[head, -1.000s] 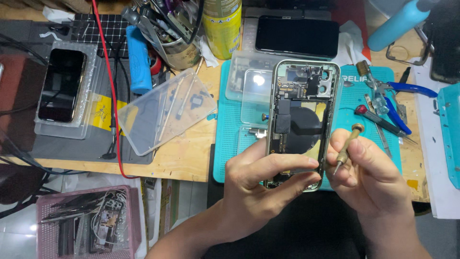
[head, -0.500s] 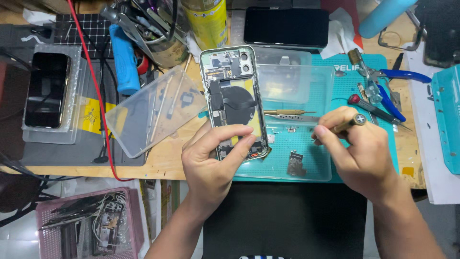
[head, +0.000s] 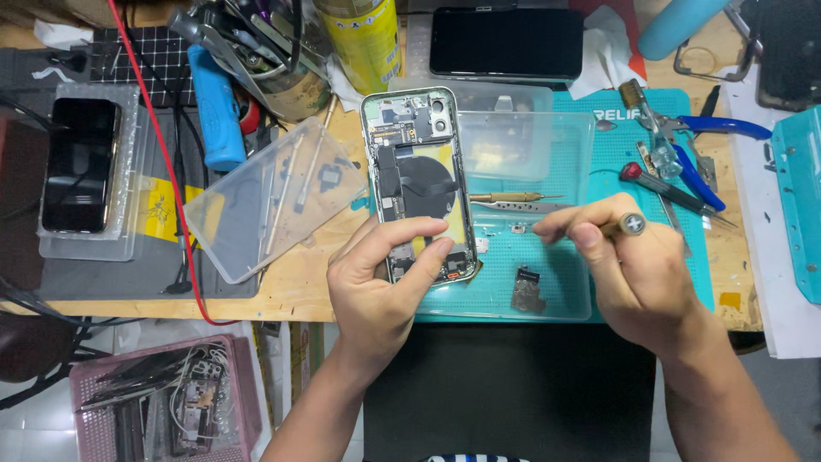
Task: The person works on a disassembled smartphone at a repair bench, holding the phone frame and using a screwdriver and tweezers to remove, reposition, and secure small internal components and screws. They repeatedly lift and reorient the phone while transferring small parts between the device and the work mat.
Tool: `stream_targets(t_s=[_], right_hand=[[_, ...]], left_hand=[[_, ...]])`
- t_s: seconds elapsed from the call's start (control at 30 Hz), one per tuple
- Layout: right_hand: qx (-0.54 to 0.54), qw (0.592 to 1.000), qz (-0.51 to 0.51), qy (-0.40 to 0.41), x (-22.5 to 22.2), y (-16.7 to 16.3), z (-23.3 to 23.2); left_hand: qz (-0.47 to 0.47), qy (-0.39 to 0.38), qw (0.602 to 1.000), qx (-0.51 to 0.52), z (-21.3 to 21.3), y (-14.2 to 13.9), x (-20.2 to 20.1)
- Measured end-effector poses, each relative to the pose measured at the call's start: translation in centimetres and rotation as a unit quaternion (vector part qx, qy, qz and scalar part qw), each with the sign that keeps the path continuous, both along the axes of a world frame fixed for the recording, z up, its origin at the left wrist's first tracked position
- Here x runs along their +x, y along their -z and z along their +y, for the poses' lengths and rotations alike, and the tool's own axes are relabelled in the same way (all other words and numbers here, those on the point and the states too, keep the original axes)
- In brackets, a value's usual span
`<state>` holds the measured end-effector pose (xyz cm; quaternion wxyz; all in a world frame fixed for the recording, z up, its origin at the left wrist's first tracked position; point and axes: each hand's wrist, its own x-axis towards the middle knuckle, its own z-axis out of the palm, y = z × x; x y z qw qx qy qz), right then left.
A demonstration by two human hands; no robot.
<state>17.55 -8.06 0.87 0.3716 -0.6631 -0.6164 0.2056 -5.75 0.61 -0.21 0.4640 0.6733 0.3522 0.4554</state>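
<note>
**Opened phone held on the work mat**

An opened phone [head: 419, 184], its insides exposed, is gripped at its lower end by the left hand [head: 380, 282], the fingers curled over it. It lies on the teal mat [head: 650, 257] inside a clear tray [head: 564, 295]. A screwdriver [head: 620, 226] is pinched in the right hand [head: 637, 274], near the tweezers [head: 513, 202]. A small loose part [head: 528, 289] lies just below.

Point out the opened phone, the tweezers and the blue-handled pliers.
opened phone [head: 416, 162]: head view, on its exposed black coil.
tweezers [head: 513, 202]: head view, mid-length of the arms.
blue-handled pliers [head: 727, 127]: head view, on the upper blue handle.
</note>
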Motion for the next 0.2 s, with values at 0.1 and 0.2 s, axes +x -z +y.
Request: stream_targets(t_s=[0.1,0.2], right_hand=[[-0.033,0.996,-0.081,-0.024,-0.1,-0.9,0.3],[-0.102,0.985,-0.134,-0.047,-0.3,-1.8,0.8]], left_hand=[[0.008,0.004,1.000,0.000,0.1,0.2,0.1],[0.004,0.008,1.000,0.001,0.1,0.5,0.2]])
